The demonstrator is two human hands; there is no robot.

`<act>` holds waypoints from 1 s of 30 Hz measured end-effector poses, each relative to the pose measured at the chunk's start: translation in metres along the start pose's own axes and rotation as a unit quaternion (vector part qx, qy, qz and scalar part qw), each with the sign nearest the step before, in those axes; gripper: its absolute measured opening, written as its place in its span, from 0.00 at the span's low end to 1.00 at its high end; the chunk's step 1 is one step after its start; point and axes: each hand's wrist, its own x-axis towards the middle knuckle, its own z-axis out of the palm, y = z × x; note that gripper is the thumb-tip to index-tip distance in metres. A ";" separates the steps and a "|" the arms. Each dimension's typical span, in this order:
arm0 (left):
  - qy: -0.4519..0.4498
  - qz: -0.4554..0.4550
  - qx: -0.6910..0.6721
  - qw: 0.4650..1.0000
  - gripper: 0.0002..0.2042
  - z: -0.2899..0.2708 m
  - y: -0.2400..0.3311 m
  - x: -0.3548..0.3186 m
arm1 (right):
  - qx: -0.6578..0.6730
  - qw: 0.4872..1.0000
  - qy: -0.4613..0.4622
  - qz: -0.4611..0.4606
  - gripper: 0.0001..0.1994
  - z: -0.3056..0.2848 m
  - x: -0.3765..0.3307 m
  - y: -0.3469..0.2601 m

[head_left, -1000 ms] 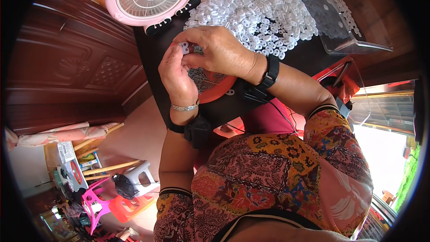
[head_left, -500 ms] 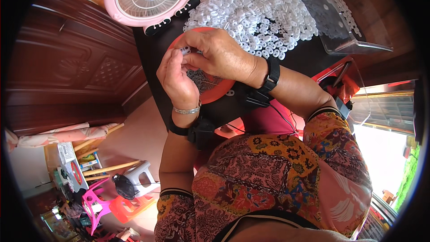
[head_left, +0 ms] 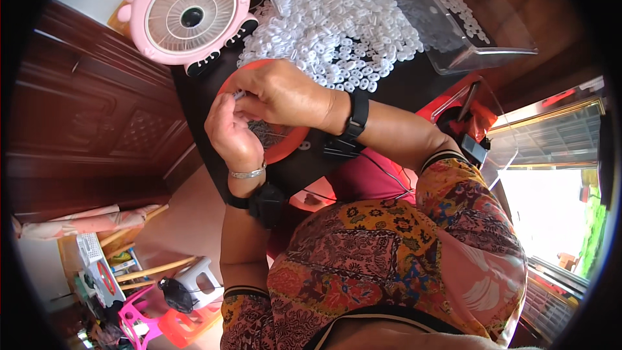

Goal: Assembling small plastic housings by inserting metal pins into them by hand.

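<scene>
My left hand [head_left: 234, 137] and my right hand [head_left: 288, 96] meet over an orange-red bowl [head_left: 288, 148], both with fingers closed. Between their fingertips shows part of a small white two-holed plastic piece [head_left: 239, 94], mostly covered by the fingers. Small grey metal parts, like nails or screws [head_left: 267, 132], lie in the bowl beneath my palms. Beyond the bowl spreads a large heap of similar white two-holed pieces [head_left: 330, 23]. One loose white piece [head_left: 304, 146] rests on the dark table just right of the bowl.
A pink animal-shaped fan [head_left: 189, 16] stands at the table's far left. Right of the heap, a clear plastic bin [head_left: 447, 58] lies with more white pieces near it. Dark wooden panelling [head_left: 97, 104] borders the left. Plastic stools [head_left: 194, 282] stand on the floor at lower left.
The table, heap and hands all sit further left in the picture, as the view has shifted. My fingers have drawn closer around the white piece, so less of it shows.
</scene>
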 end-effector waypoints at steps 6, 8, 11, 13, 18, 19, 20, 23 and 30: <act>-0.043 0.056 0.041 0.997 0.11 -0.006 0.008 0.004 | 0.075 0.996 0.032 0.019 0.12 0.000 0.002 -0.001; -0.029 0.055 0.026 0.998 0.10 -0.002 0.006 0.001 | 0.057 0.997 0.033 0.026 0.12 0.002 0.000 0.001; -0.053 0.042 0.022 0.997 0.11 -0.007 0.003 0.003 | 0.065 0.997 0.038 0.001 0.12 -0.002 0.001 0.002; -0.082 0.036 0.028 0.996 0.11 -0.011 0.004 0.004 | 0.064 0.997 0.029 0.008 0.12 -0.001 0.000 0.000; -0.053 0.030 0.027 0.998 0.11 -0.011 0.004 0.002 | 0.032 0.999 0.021 -0.019 0.11 0.001 0.002 0.001; -0.041 0.035 0.033 0.998 0.11 -0.010 0.003 0.002 | 0.032 0.999 0.019 -0.017 0.11 0.002 0.001 0.001; -0.040 0.033 0.032 0.998 0.11 -0.010 0.003 0.002 | 0.032 0.998 0.038 -0.024 0.09 0.003 0.000 0.001; -0.034 0.033 0.040 0.998 0.11 -0.012 0.004 0.001 | 0.053 0.997 0.047 -0.012 0.09 0.005 0.000 -0.001; -0.022 0.080 0.048 0.995 0.11 -0.008 0.005 0.007 | 0.126 0.990 0.024 0.056 0.14 0.006 0.004 0.002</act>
